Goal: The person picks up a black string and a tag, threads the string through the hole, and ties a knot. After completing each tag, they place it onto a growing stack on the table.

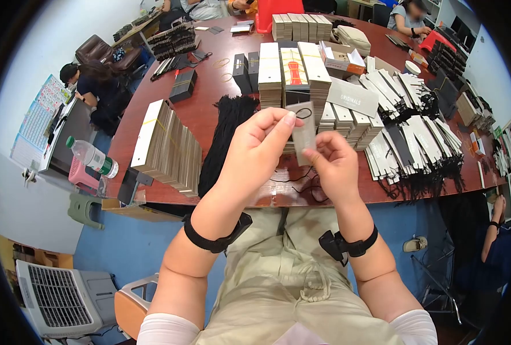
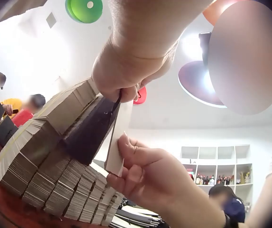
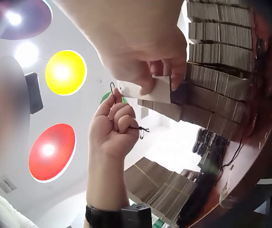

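Observation:
Between both hands a pale card hang tag (image 1: 305, 137) is held over the table's front edge, with a thin black cord (image 1: 305, 113) looped at its top end. My left hand (image 1: 260, 146) pinches the cord between thumb and forefinger at the tag's top corner. A knotted tail of cord (image 3: 143, 128) sticks out beside its curled fingers in the right wrist view. My right hand (image 1: 337, 165) grips the tag's lower end between thumb and fingers. In the left wrist view the tag (image 2: 116, 145) stands edge-on, with a dark card surface (image 2: 91, 130) behind it.
Banded stacks of tags (image 1: 166, 149) stand at left and centre. A heap of black cords (image 1: 229, 132) lies between them. Corded white tags (image 1: 419, 149) spread at right, near a box marked ORIGINALS (image 1: 352, 99). A water bottle (image 1: 92, 156) stands at far left. Other people sit around the table.

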{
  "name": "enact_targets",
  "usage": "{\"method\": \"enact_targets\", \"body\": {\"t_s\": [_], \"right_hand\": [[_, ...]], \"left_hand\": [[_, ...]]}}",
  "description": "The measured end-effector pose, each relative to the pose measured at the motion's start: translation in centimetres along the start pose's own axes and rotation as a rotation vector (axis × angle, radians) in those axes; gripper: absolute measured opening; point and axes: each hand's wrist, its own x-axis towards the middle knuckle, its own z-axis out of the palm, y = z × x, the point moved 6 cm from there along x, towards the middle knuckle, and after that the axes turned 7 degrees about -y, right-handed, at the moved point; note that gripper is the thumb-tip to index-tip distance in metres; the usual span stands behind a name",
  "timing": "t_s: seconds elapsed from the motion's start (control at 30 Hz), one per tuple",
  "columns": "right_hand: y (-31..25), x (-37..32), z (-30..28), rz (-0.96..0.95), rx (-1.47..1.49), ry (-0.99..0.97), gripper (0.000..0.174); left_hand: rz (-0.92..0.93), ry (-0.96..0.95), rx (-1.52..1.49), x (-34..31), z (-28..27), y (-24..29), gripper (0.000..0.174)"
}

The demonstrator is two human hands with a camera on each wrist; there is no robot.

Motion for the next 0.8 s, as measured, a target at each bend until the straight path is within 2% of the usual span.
{"method": "enact_targets", "body": {"t_s": [0.07, 0.2, 0.3, 0.4, 0.5, 0.6, 0.73, 0.8], "right_hand": [[0.1, -0.1, 0.2, 0.022, -0.057, -0.049, 0.014], [-0.3, 0.2, 0.3, 0.038, -0.01, 0.025, 0.013], [-0.2, 0.9, 0.5, 0.088, -0.04, -0.036, 0.014], [0.8, 1.3, 0.4, 0.059, -0.045, -0.049, 0.022], [-0.3, 1.6, 1.0, 0.051, -0.307, 0.001, 0.034], [-3.9, 2.1, 2.4, -0.394, -0.94, 0.17, 0.044], [-3.0, 3.5, 3.0, -0.447, -0.849, 0.191, 0.046], [-3.3, 3.0, 2.5, -0.424, -0.824, 0.218, 0.036]], "left_hand": [[0.007, 0.022, -0.001, 0.4, -0.2, -0.1, 0.02], [0.021, 0.054, -0.019, 0.6, -0.5, -0.3, 0.019], [0.03, 0.056, -0.019, 0.6, -0.5, -0.2, 0.019], [-0.006, 0.07, 0.022, 1.0, -0.8, -0.8, 0.019], [-0.061, 0.094, 0.114, 1.0, -1.3, -1.6, 0.019], [-0.019, 0.146, 0.19, 1.0, -1.8, -2.4, 0.021], [-0.009, 0.118, 0.106, 0.8, -2.0, -2.1, 0.024], [-0.017, 0.109, 0.105, 0.6, -2.2, -2.1, 0.026]]}}
